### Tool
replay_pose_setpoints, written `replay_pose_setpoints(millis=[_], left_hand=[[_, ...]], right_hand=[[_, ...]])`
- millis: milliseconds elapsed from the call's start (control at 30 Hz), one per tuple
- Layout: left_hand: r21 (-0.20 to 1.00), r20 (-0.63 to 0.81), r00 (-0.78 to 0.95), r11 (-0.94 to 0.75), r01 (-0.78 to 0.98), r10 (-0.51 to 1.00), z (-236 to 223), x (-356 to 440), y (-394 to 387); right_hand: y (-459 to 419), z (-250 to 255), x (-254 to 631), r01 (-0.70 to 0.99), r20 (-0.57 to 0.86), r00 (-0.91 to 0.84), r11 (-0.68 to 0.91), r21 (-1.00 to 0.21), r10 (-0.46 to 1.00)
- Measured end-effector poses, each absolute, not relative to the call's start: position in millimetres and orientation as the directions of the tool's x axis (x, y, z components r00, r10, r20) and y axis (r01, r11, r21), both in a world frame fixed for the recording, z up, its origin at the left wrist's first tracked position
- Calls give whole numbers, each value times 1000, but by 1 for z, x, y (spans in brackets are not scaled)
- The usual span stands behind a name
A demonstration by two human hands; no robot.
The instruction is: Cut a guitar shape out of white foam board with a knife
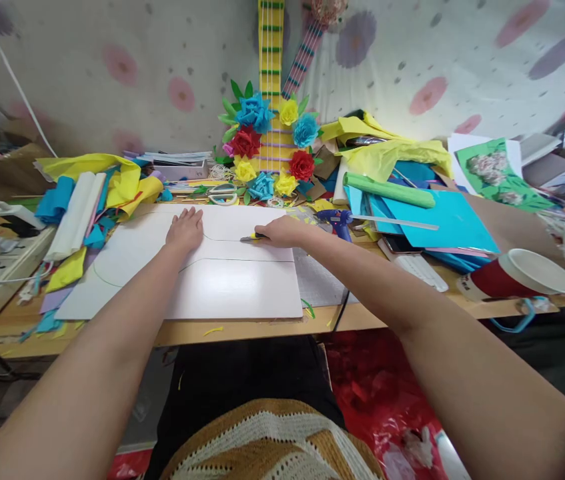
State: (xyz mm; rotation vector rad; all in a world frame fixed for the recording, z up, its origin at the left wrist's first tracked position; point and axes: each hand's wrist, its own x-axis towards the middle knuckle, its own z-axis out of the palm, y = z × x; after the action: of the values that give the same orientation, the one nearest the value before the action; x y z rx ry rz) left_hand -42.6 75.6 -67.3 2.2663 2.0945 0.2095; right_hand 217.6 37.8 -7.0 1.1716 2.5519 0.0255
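Note:
A large white board (222, 283) lies flat on the wooden table, with a curved line drawn across it. My left hand (185, 229) rests palm down on the board's far part, fingers flat and together. My right hand (282, 231) is closed around a small yellow-handled cutter (253, 237), whose tip touches the board along the drawn line.
A paper guitar with coloured paper flowers (272, 143) leans on the wall behind. Yellow and blue paper scraps (97, 187) pile at the left, with a green roll (387, 190), blue sheets (442, 223), a blue glue gun (337, 220) and a red paper cup (517, 277) to the right.

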Motion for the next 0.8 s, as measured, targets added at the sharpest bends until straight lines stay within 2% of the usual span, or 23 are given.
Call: replay_pose_setpoints(millis=[300, 800], left_hand=[[82, 55, 91, -95, 992, 994, -66, -45, 74], [79, 48, 101, -105, 991, 994, -64, -44, 73]], right_hand=[[37, -8, 223, 731, -277, -616, 666, 148, 738], [33, -8, 234, 749, -304, -581, 642, 163, 755]])
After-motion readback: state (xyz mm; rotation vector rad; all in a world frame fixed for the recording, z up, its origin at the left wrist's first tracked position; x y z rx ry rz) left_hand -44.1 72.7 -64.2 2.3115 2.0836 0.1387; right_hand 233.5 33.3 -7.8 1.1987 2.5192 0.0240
